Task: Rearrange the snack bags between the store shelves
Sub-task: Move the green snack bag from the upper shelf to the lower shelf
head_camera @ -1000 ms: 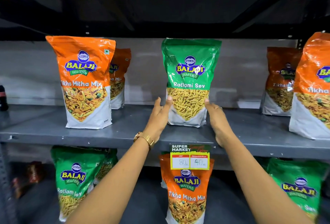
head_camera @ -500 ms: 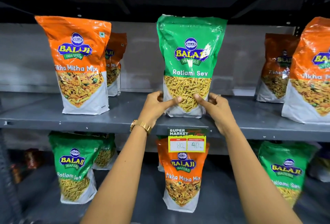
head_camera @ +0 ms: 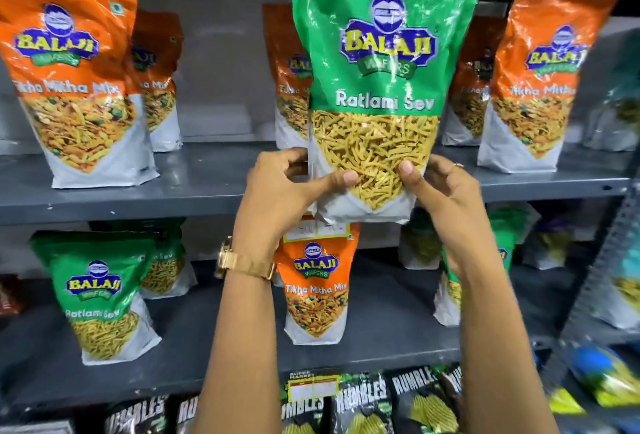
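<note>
A green Ratlami Sev bag is held upright in the air in front of the upper shelf. My left hand grips its lower left corner and my right hand grips its lower right corner, thumbs on the front. Orange Tikha Mitha Mix bags stand on the upper shelf at the left and right. On the lower shelf an orange Tikha Mitha Mix bag stands between green Ratlami Sev bags, one at the left.
More orange bags stand behind the held bag and at the back of the upper shelf. Black Rumbles chip bags fill the shelf below. A grey upright post bounds the shelves on the right, with other packets beyond it.
Both hands closed on the green bag's bottom corners and lifted it off the upper shelf toward me. The view dropped, bringing the lower shelves into sight.
</note>
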`<state>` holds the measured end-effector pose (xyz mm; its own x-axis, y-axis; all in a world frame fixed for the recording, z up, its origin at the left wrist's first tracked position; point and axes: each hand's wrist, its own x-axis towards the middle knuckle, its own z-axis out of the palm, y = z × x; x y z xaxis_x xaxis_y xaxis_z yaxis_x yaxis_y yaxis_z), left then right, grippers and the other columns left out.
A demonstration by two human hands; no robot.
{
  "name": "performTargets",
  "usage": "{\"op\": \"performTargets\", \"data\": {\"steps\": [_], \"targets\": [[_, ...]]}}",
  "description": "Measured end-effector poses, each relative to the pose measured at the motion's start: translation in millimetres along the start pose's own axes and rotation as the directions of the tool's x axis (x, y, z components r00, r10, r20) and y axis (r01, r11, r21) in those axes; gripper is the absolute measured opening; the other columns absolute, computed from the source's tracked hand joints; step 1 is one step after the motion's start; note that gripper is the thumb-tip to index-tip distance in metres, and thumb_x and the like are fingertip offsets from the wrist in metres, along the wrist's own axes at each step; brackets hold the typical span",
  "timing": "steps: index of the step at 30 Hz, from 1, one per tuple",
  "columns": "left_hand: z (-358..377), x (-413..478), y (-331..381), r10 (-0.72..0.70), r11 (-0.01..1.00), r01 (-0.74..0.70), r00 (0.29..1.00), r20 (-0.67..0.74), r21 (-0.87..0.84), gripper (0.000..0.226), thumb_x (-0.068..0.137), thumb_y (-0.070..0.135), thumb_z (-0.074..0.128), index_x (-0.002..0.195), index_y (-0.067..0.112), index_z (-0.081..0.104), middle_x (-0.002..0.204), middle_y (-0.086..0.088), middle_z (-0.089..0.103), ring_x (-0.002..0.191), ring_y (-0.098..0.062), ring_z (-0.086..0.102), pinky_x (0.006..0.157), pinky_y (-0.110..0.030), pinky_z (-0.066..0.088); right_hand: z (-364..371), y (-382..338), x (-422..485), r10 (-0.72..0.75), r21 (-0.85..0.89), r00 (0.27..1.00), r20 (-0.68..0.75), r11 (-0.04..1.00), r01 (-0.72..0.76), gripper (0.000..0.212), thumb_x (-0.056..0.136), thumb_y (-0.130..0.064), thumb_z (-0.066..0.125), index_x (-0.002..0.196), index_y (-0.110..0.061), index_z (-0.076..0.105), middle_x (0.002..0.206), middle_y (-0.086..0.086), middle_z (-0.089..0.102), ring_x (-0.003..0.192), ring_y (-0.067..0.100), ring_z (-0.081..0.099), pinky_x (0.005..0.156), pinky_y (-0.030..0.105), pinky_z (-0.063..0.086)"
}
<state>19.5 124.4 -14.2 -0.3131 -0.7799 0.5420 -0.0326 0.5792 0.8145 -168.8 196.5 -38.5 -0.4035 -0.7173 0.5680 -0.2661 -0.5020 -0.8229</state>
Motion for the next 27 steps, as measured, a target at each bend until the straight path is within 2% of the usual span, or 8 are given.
{"op": "performTargets", "data": {"steps": [5, 8, 11, 14, 17, 20, 23, 27], "targets": [[49, -25, -9, 0.028, 0.999, -0.032, 0.988, 0.152, 0.024, 0.053, 0.058, 0.055, 0.082, 0.096, 0.018, 0.073, 0.090, -0.002, 0.079, 0.082, -0.016, 0.072, 0.078, -0.047, 0.060, -65, 11, -39, 0.059, -0.041, 0.998, -0.011, 0.997, -0.060, 0.047, 0.072, -0.027, 0.072, 0.116, -0.011, 0.064, 0.110, 0.000, 0.076, 0.104, 0.013, 0.071, 0.084, 0.022, 0.055], [79, -39, -33, -0.026, 0.999, 0.021, 0.970, 0.242, 0.023, 0.028, 0.064, 0.037, 0.085, 0.081, 0.020, 0.070, 0.073, 0.007, 0.075, 0.066, 0.001, 0.062, 0.065, -0.034, 0.056, -93, 30, -60, 0.137, -0.068, 0.990, 0.024, 0.989, -0.135, 0.045, 0.068, -0.012, 0.073, 0.111, -0.012, 0.059, 0.093, -0.011, 0.078, 0.087, -0.001, 0.072, 0.072, 0.013, 0.054], [107, -54, -71, -0.118, 0.992, 0.124, 0.925, 0.360, 0.006, 0.026, 0.066, 0.024, 0.086, 0.083, 0.030, 0.068, 0.078, 0.019, 0.074, 0.077, 0.005, 0.068, 0.073, -0.021, 0.055, -110, 67, -83, 0.271, -0.096, 0.963, -0.004, 0.958, -0.270, 0.047, 0.063, -0.001, 0.076, 0.105, -0.012, 0.057, 0.085, -0.010, 0.078, 0.076, -0.004, 0.072, 0.064, 0.010, 0.053], [132, -69, -116, -0.238, 0.967, 0.256, 0.877, 0.417, 0.012, 0.037, 0.066, 0.020, 0.085, 0.096, 0.031, 0.067, 0.094, 0.016, 0.073, 0.085, 0.006, 0.070, 0.081, -0.022, 0.056, -119, 106, -100, 0.352, -0.119, 0.936, -0.019, 0.929, -0.351, 0.064, 0.053, -0.008, 0.082, 0.112, -0.017, 0.060, 0.091, -0.011, 0.079, 0.086, 0.006, 0.074, 0.069, 0.015, 0.056], [152, -87, -161, -0.361, 0.928, 0.366, 0.852, 0.379, 0.062, 0.041, 0.066, 0.021, 0.085, 0.104, 0.021, 0.068, 0.102, 0.005, 0.075, 0.095, -0.006, 0.071, 0.088, -0.032, 0.056, -117, 139, -112, 0.439, -0.144, 0.896, -0.060, 0.885, -0.443, 0.049, 0.067, 0.011, 0.075, 0.101, -0.017, 0.056, 0.066, -0.012, 0.075, 0.069, 0.002, 0.070, 0.061, 0.011, 0.053], [168, -98, -190, -0.458, 0.888, 0.445, 0.831, 0.316, 0.117, 0.055, 0.067, 0.021, 0.084, 0.116, 0.011, 0.064, 0.118, 0.000, 0.069, 0.107, -0.019, 0.064, 0.096, -0.034, 0.048, -109, 170, -118, 0.519, -0.140, 0.851, -0.080, 0.840, -0.525, 0.052, 0.069, 0.009, 0.076, 0.099, -0.027, 0.053, 0.096, 0.007, 0.074, 0.094, 0.027, 0.068, 0.073, 0.033, 0.058], [178, -94, -213, -0.499, 0.866, 0.477, 0.820, 0.279, 0.149, 0.052, 0.070, 0.016, 0.081, 0.118, 0.009, 0.062, 0.121, -0.010, 0.070, 0.112, -0.027, 0.065, 0.098, -0.040, 0.051, -97, 195, -111, 0.555, -0.082, 0.827, -0.091, 0.823, -0.562, 0.059, 0.074, 0.012, 0.070, 0.111, -0.029, 0.048, 0.107, -0.015, 0.062, 0.102, 0.013, 0.060, 0.085, 0.035, 0.050], [182, -92, -241, -0.534, 0.845, 0.500, 0.808, 0.247, 0.190, 0.050, 0.077, 0.014, 0.077, 0.122, 0.005, 0.059, 0.125, -0.015, 0.068, 0.116, -0.030, 0.063, 0.093, -0.030, 0.046, -81, 224, -105, 0.583, -0.148, 0.801, -0.138, 0.787, -0.599, 0.078, 0.077, 0.003, 0.071, 0.145, -0.009, 0.035, 0.147, 0.017, 0.046, 0.138, 0.038, 0.040, 0.108, 0.050, 0.037]]}}
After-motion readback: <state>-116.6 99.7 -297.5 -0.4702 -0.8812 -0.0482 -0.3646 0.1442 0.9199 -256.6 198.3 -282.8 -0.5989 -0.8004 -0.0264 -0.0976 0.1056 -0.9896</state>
